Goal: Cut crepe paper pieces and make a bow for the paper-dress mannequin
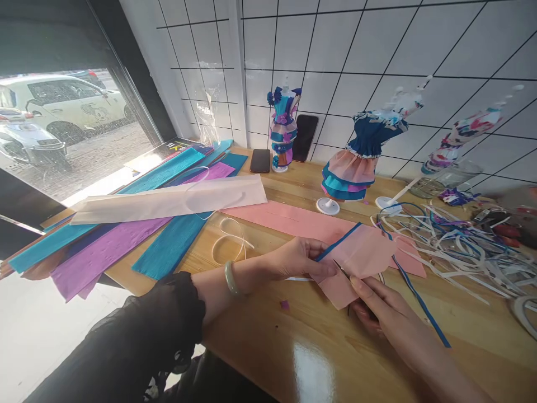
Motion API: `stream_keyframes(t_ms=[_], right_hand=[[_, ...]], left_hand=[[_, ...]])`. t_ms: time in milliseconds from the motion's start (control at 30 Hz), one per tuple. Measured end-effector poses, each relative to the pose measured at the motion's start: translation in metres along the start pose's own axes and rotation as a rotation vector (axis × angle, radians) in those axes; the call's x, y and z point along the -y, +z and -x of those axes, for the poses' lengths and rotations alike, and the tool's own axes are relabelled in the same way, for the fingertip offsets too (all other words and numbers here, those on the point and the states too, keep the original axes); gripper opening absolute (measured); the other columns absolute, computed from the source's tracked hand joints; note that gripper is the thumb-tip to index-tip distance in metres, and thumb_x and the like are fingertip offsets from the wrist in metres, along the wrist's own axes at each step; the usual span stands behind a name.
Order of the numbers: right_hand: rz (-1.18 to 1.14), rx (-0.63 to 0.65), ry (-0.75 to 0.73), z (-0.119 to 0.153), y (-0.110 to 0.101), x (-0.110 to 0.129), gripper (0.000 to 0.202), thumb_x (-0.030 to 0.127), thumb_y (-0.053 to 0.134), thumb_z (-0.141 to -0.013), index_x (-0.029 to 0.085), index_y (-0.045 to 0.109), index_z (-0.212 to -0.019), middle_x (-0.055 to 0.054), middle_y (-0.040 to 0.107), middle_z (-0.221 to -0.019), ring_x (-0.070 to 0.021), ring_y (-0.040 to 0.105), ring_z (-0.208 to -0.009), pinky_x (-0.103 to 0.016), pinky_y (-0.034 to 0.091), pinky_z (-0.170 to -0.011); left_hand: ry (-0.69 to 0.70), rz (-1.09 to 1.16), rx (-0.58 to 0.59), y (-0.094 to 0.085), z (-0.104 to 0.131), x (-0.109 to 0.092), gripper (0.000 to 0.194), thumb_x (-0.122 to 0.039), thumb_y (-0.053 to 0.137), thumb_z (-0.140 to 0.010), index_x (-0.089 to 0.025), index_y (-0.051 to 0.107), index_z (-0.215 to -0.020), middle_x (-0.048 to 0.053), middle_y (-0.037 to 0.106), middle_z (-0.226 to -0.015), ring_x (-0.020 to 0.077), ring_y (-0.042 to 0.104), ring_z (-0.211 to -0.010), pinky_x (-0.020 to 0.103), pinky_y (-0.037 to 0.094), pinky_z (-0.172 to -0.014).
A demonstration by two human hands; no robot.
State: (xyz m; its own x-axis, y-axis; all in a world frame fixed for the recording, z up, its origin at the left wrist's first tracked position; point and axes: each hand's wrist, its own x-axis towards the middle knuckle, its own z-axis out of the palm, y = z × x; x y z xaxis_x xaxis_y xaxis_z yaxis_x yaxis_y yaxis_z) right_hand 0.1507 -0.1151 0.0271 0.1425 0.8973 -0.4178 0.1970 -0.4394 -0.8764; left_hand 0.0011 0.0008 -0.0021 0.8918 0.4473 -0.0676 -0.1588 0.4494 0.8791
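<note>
My left hand (304,258) pinches the left side of a folded pink paper piece (364,252), near a dark blue strip (342,240) along its upper left edge. My right hand (377,305) is closed on scissors (342,270), whose blades lie over the pink paper beside my left fingertips. The handles are mostly hidden beneath the right hand. Behind the hands, a long pink sheet (293,219) lies on the wooden table (251,347). A loose blue strip (423,305) trails to the right of the paper.
Long crepe paper strips (100,246) spread across the left. Small dress forms in paper outfits (352,162) stand along the tiled wall, near two phones (260,160). Tangled thin strips (453,246) and a tape roll (524,313) lie at the right; a looped white cord (230,238) is behind my left wrist.
</note>
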Motion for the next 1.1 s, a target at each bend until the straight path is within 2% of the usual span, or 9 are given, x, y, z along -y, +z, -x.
stream_keyframes(t_ms=[267, 433, 600, 833, 1100], right_hand=[[0.051, 0.004, 0.022, -0.0012, 0.0018, -0.0007, 0.049, 0.069, 0.047, -0.071, 0.022, 0.041, -0.060, 0.007, 0.034, -0.047, -0.0087, 0.029, -0.042, -0.023, 0.019, -0.041], [0.078, 0.018, 0.024, -0.0015, 0.0008, -0.0008, 0.050, 0.070, 0.044, -0.072, 0.021, 0.042, -0.060, 0.006, 0.033, -0.046, -0.0092, 0.029, -0.042, -0.024, 0.018, -0.042], [0.077, -0.009, -0.002, -0.0005, 0.0021, -0.0001, 0.050, 0.070, 0.046, -0.070, 0.021, 0.044, -0.062, 0.006, 0.034, -0.045, -0.0094, 0.030, -0.042, -0.024, 0.019, -0.041], [0.031, -0.036, 0.003, 0.0018, 0.0054, 0.0051, 0.050, 0.071, 0.051, -0.066, 0.021, 0.047, -0.064, 0.007, 0.032, -0.048, -0.0085, 0.029, -0.042, -0.023, 0.019, -0.040], [0.067, -0.028, -0.043, -0.0018, 0.0040, -0.0039, 0.045, 0.065, 0.047, -0.074, 0.020, 0.050, -0.073, 0.007, 0.030, -0.048, -0.0097, 0.025, -0.043, -0.025, 0.014, -0.042]], left_hand=[[0.027, -0.141, 0.035, 0.0061, 0.0025, -0.0037, 0.040, -0.025, 0.070, -0.069, -0.015, 0.061, -0.107, 0.005, 0.064, -0.096, 0.0149, 0.059, -0.087, 0.025, 0.047, -0.078], [-0.004, -0.189, 0.011, 0.0070, 0.0034, -0.0061, 0.034, -0.026, 0.069, -0.070, -0.015, 0.063, -0.102, 0.005, 0.064, -0.097, 0.0161, 0.059, -0.089, 0.025, 0.047, -0.077], [0.049, -0.182, 0.024, 0.0086, 0.0038, -0.0076, 0.034, -0.022, 0.067, -0.071, -0.015, 0.063, -0.104, 0.004, 0.064, -0.100, 0.0159, 0.058, -0.092, 0.025, 0.045, -0.079], [0.051, -0.179, 0.026, 0.0093, 0.0032, -0.0068, 0.027, -0.020, 0.067, -0.071, -0.016, 0.066, -0.097, 0.002, 0.065, -0.089, 0.0135, 0.058, -0.087, 0.023, 0.045, -0.077], [0.051, -0.179, 0.035, 0.0075, 0.0021, -0.0055, 0.028, -0.019, 0.068, -0.069, -0.015, 0.065, -0.097, 0.004, 0.066, -0.094, 0.0157, 0.059, -0.090, 0.027, 0.045, -0.081]])
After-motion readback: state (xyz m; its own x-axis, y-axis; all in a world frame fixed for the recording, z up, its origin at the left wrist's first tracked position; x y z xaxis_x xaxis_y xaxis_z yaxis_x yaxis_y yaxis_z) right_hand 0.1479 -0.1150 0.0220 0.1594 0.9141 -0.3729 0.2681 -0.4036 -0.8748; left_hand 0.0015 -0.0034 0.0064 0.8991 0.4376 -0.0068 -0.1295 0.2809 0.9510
